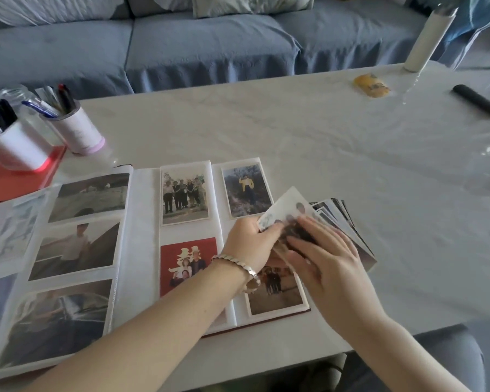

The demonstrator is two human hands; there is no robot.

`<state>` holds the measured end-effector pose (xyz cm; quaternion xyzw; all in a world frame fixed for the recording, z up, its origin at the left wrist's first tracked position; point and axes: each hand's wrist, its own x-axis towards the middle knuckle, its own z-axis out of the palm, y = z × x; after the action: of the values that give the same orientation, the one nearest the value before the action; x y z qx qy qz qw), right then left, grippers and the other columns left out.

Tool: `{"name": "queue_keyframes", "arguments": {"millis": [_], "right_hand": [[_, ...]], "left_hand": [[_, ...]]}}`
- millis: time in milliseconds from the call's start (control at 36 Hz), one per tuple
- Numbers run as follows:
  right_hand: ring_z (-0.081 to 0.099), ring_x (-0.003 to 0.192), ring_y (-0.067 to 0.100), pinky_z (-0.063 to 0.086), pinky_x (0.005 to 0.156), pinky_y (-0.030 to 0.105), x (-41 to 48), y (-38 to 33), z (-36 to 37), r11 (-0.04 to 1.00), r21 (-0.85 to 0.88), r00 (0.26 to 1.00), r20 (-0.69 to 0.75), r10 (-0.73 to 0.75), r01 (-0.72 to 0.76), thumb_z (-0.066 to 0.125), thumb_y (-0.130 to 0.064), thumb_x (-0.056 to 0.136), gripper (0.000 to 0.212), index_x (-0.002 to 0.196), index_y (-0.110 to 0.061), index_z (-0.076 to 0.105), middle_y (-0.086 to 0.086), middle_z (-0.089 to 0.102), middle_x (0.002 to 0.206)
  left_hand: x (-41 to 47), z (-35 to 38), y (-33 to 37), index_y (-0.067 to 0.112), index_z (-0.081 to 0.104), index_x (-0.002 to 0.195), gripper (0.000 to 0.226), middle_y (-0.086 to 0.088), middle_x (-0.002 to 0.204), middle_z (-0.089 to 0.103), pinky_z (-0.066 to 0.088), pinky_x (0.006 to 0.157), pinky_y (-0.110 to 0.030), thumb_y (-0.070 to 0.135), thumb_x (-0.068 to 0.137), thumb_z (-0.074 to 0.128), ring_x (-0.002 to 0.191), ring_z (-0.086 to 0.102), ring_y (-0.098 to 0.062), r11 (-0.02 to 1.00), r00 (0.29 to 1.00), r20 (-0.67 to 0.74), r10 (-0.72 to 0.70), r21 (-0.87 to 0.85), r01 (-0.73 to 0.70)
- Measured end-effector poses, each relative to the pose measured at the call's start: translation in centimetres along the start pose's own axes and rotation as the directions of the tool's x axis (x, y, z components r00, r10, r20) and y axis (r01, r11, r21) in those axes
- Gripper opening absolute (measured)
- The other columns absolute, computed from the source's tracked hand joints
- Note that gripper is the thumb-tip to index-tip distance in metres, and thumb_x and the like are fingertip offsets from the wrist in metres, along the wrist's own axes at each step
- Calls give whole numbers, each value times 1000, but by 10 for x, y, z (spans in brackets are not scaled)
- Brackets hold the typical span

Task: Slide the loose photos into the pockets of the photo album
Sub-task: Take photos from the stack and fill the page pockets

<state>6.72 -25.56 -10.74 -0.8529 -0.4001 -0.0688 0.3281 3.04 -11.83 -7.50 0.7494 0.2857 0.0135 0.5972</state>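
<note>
Inside album (140,222) pockets, photos (184,193); pens (65,99) fill cup (78,131).

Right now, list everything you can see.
album: one, white pages, open on table
photo: one, pale, above album's right page
stack: one, loose photos, right of album
pen pots: two, white, far left
sheet: one, red, under left pot
bottle: one, white, far right
packet: one, yellow, near bottle
remote: one, black, right edge
table: one, white, centre
sofa: one, blue, behind table
bracelet: one, silver, left wrist
left hand: one, pinches photo
right hand: one, flat over photo
</note>
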Motion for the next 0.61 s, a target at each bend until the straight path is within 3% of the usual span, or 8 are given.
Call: {"name": "queue_keyframes", "arguments": {"millis": [83, 167, 278, 333, 389, 472, 528, 611], "right_hand": [[42, 125, 10, 40, 103, 33, 2, -2, -4, 918, 219, 942, 130, 310, -332, 55, -39, 88, 41, 128, -30, 51, -11, 45, 134], [58, 95, -4, 52, 78, 19, 6, 7, -2, 765, 375, 852, 237, 467, -524, 69, -22, 81, 59, 125, -43, 35, -19, 60, 105], [67, 64, 2, 52, 51, 18, 13, 18, -5, 580, 544, 769, 217, 601, -607, 69, -7, 80, 50, 122, -25, 50, -4, 70, 72], [63, 57, -4, 48, 46, 12, 19, 27, -12, 602, 541, 749, 80, 658, -587, 67, -5, 82, 36, 112, -23, 57, -9, 67, 73], [60, 55, -5, 47, 47, 12, 24, 41, -19, 671, 482, 748, -46, 662, -564, 64, -6, 85, 22, 103, -18, 64, -12, 64, 74], [58, 63, 11, 48, 57, 26, 28, 57, -29, 691, 451, 732, -112, 673, -566, 60, -6, 87, 11, 90, -14, 67, -9, 63, 72], [57, 67, 18, 48, 59, 31, 29, 63, -34, 688, 451, 728, -112, 676, -569, 59, -9, 88, 11, 84, -17, 65, -3, 64, 72], [59, 70, 20, 48, 67, 33, 29, 67, -37, 702, 432, 744, -99, 661, -566, 58, -9, 89, 13, 85, -19, 66, -2, 65, 75]], "left_hand": [[2, -13, -8, 24, 57, 70, 23, -4, 72, 68, 58, 61, -28, 22, 93, 56, 60, 67, -11, 990, 998, 43, 38, 134, -44], [3, -20, -12, 21, 62, 81, 12, -12, 86, 71, 56, 75, -47, 26, 91, 58, 79, 69, -28, 982, 995, 95, 28, 185, -45], [9, -19, -19, 5, 68, 90, 36, -6, 70, 67, 52, 60, -20, 37, 92, 51, 58, 61, -16, 958, 996, 2, 90, 272, -87], [13, -13, -22, 8, 66, 97, 35, 4, 81, 65, 46, 63, -13, 38, 93, 50, 67, 58, -4, 911, 978, -101, 180, 393, -127], [18, -3, -25, 11, 58, 112, 37, 0, 113, 59, 45, 84, -19, 41, 92, 51, 100, 56, -10, 836, 970, -108, 220, 533, -130], [23, 19, -27, 11, 28, 142, 75, -12, 151, 19, 23, 111, -34, 59, 87, 47, 140, 17, -25, 666, 998, -16, 66, 745, -33], [26, 31, -25, 11, 4, 149, 96, -18, 155, -10, 6, 116, -40, 69, 83, 42, 143, -8, -32, 576, 997, -4, -82, 816, 51], [30, 40, -25, 7, -8, 148, 100, -23, 151, -22, -2, 115, -41, 62, 85, 47, 141, -18, -36, 529, 987, -33, -160, 841, 114]]}}
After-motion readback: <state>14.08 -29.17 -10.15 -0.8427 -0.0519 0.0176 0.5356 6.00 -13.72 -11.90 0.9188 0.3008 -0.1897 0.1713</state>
